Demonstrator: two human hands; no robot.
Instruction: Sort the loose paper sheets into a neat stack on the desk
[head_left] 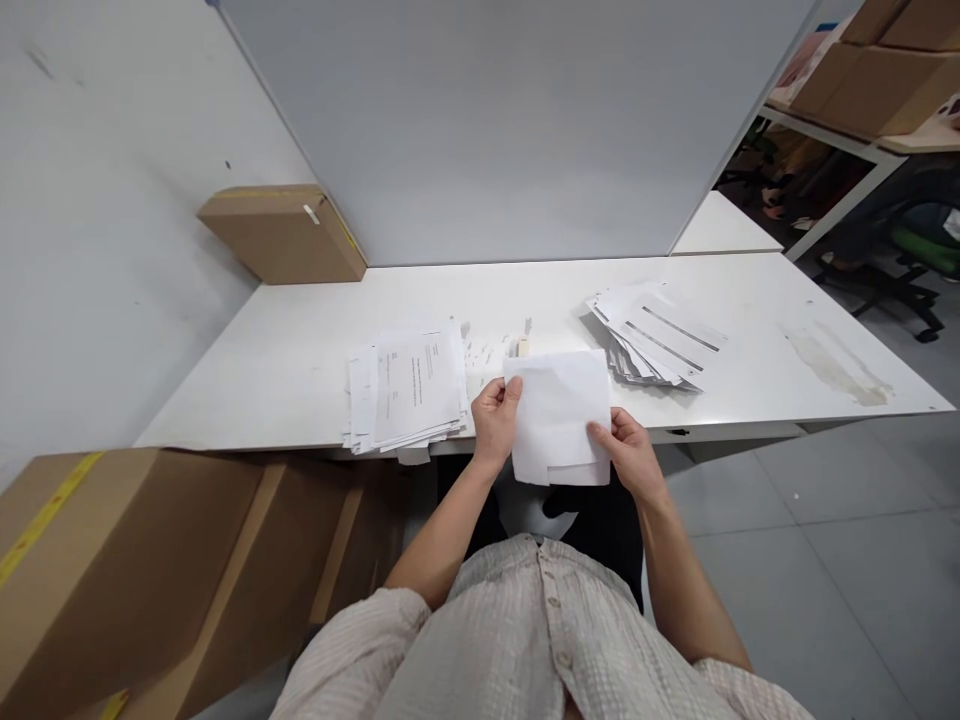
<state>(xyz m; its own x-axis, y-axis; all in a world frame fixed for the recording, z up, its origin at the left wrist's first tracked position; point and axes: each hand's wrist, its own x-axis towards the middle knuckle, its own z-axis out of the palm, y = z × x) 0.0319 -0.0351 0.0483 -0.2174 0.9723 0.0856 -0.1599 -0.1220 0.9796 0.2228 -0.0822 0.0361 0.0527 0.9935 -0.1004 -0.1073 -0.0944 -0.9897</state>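
Between my two hands, over the table's front edge, is a white sheet of paper (561, 415); its lower edge looks folded or doubled. My left hand (496, 422) pinches its left side with the thumb on top. On the right side, my right hand (628, 450) grips it the same way. To the left on the table lies a stack of printed papers (418, 385), its lower sheets reaching past the front edge. A second, fanned pile of papers (660, 335) lies to the right. Just behind the held sheet sits a small cream-coloured block (523, 347).
A large grey-white panel (510, 130) stands across the back of the white table (757, 340). One cardboard box (289, 235) leans at the back left corner. Larger cardboard boxes (127, 560) stand at the lower left. An office chair (915, 260) is at the far right.
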